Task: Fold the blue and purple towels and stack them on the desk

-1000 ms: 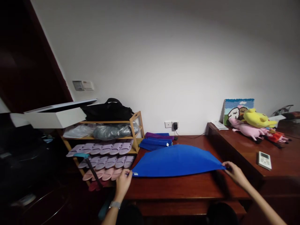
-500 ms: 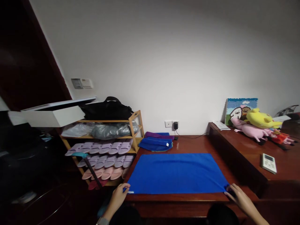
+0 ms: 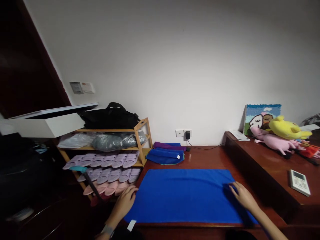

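Observation:
A blue towel (image 3: 185,196) lies spread flat on the reddish-brown wooden table (image 3: 205,156), with a white tag (image 3: 131,225) at its near left corner. Beside the towel's left edge is my left hand (image 3: 127,199), fingers loosely bent and holding nothing. My right hand (image 3: 241,194) hovers over or lightly touches the right part of the towel, thumb and fingers apart. Whether its fingertips press the cloth is hard to tell. Behind the spread towel, folded blue towels (image 3: 165,156) and a purple one (image 3: 166,146) rest near the wall.
On the left, a wooden rack (image 3: 142,143) holds rows of slippers (image 3: 107,160) and a black bag (image 3: 110,118). To the right, a raised wooden ledge (image 3: 265,160) carries plush toys (image 3: 277,140) and a white remote-like device (image 3: 300,182). A black plug (image 3: 187,135) with a cable sits in the wall socket.
Both hands have let go of the towel's near corners. My right hand has moved up along the right side, my left slightly up. The towel's near edge now lies closer to me.

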The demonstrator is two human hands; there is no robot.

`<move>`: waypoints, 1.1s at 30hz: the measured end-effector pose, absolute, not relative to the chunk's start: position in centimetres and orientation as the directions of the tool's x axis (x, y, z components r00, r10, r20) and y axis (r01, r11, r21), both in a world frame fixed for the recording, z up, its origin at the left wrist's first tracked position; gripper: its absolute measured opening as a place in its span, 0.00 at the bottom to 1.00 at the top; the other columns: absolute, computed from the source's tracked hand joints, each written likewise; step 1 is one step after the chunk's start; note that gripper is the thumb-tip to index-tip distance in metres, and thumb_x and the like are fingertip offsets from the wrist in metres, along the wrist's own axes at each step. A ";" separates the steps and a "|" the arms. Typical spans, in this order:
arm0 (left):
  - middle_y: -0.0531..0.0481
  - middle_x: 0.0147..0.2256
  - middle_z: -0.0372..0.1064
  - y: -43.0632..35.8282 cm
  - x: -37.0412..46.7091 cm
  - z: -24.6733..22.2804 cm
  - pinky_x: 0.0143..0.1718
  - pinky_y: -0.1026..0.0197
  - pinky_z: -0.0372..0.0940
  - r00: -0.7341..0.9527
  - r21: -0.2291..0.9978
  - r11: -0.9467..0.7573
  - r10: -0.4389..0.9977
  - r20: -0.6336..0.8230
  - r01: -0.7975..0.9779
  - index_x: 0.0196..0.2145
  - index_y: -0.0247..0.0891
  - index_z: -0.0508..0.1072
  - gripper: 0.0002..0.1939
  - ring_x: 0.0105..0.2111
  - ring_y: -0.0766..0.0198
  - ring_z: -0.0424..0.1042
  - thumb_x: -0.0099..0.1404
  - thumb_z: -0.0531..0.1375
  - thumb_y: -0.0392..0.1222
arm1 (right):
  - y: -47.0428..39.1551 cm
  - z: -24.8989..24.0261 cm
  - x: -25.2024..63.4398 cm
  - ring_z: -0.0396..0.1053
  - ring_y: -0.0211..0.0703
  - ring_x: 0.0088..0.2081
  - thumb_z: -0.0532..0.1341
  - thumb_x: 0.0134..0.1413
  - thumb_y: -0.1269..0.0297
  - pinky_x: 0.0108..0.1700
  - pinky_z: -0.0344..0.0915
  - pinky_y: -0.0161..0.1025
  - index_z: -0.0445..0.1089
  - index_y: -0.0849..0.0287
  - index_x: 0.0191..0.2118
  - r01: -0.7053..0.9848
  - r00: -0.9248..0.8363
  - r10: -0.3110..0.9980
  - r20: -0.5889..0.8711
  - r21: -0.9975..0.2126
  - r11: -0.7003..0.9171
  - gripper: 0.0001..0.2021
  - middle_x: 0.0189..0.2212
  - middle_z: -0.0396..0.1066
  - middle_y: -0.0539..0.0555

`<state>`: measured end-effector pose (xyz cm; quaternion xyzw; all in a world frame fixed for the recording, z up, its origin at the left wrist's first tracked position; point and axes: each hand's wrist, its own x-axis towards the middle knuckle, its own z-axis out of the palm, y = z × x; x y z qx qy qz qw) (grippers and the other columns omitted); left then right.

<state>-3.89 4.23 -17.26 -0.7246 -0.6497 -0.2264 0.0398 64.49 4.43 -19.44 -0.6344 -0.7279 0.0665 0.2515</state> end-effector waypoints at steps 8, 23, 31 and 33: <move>0.41 0.66 0.62 14.5 3.8 -18.8 0.68 0.48 0.53 0.134 0.109 -0.165 0.959 0.251 0.980 0.64 0.38 0.68 0.26 0.67 0.52 0.59 0.74 0.48 0.49 | 14.5 -21.4 59.1 0.54 0.51 0.69 0.43 0.69 0.50 0.71 0.48 0.48 0.62 0.58 0.68 0.969 -0.067 0.994 0.087 -0.231 0.086 0.30 0.69 0.58 0.58; 0.46 0.72 0.48 17.3 2.1 -22.3 0.70 0.43 0.46 0.021 0.092 -0.035 0.987 0.156 0.995 0.70 0.53 0.57 0.32 0.71 0.49 0.47 0.74 0.46 0.63 | 15.6 -25.4 63.0 0.38 0.53 0.74 0.40 0.68 0.48 0.71 0.42 0.52 0.38 0.50 0.75 0.976 0.215 0.976 -0.035 0.031 -0.214 0.33 0.75 0.38 0.56; 0.46 0.72 0.47 16.6 2.4 -22.2 0.70 0.44 0.45 0.026 0.110 -0.045 0.984 0.176 0.993 0.70 0.52 0.57 0.31 0.72 0.49 0.47 0.74 0.47 0.62 | 17.5 -20.9 54.6 0.43 0.60 0.73 0.43 0.66 0.58 0.71 0.41 0.56 0.50 0.68 0.72 0.962 0.269 0.963 -0.011 -0.033 -0.270 0.33 0.73 0.46 0.66; 0.46 0.72 0.47 16.7 2.2 -22.5 0.70 0.43 0.45 0.028 0.118 -0.050 0.982 0.186 0.992 0.70 0.52 0.57 0.31 0.71 0.48 0.47 0.74 0.47 0.62 | 17.8 -19.3 47.9 0.41 0.59 0.73 0.42 0.67 0.58 0.72 0.37 0.55 0.50 0.74 0.72 0.991 0.073 0.991 0.108 -0.117 -0.061 0.34 0.73 0.45 0.67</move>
